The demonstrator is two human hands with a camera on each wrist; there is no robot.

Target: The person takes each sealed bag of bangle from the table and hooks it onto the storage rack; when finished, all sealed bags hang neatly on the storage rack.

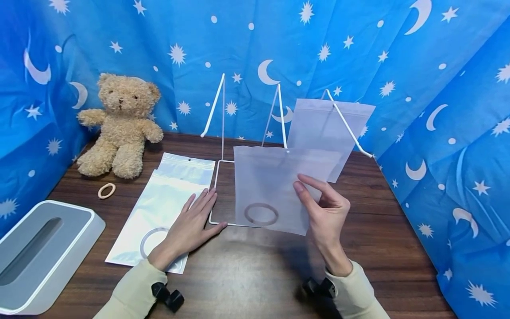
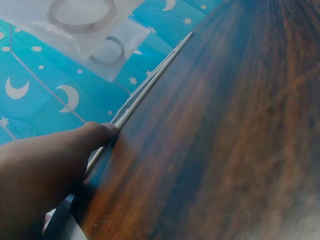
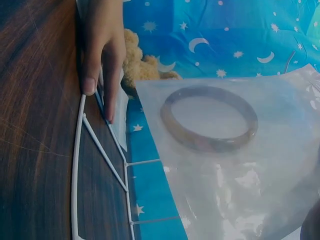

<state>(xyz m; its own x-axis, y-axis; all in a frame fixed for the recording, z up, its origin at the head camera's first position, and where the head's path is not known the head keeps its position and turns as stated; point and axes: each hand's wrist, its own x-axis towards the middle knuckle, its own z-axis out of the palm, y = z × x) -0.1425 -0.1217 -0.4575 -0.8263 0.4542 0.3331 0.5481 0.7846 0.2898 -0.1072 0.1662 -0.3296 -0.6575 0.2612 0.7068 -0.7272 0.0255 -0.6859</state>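
A translucent zip bag [image 1: 275, 177] with a brownish bangle [image 1: 261, 214] inside hangs at the tip of the middle hook of a white wire rack [image 1: 283, 117]. My right hand [image 1: 328, 215] is in front of its right part, thumb and index tips close together; no bag material shows clearly between them. My left hand [image 1: 190, 232] lies with spread fingers over flat silvery zip bags [image 1: 159, 195], its thumb on the rack's base. A pale bangle [image 1: 144, 243] shows in the top bag. Another bag [image 1: 311, 124] hangs on the right hook; the left hook [image 1: 213, 106] is bare.
A plush bear [image 1: 123, 126] sits at the back left of the wooden table [image 1: 255, 270]. In front of it lies a small beige ring [image 1: 106, 191]. A grey and white box [image 1: 52, 257] with a slot stands at the near left. Blue star-patterned cloth [image 1: 247, 44] surrounds the table.
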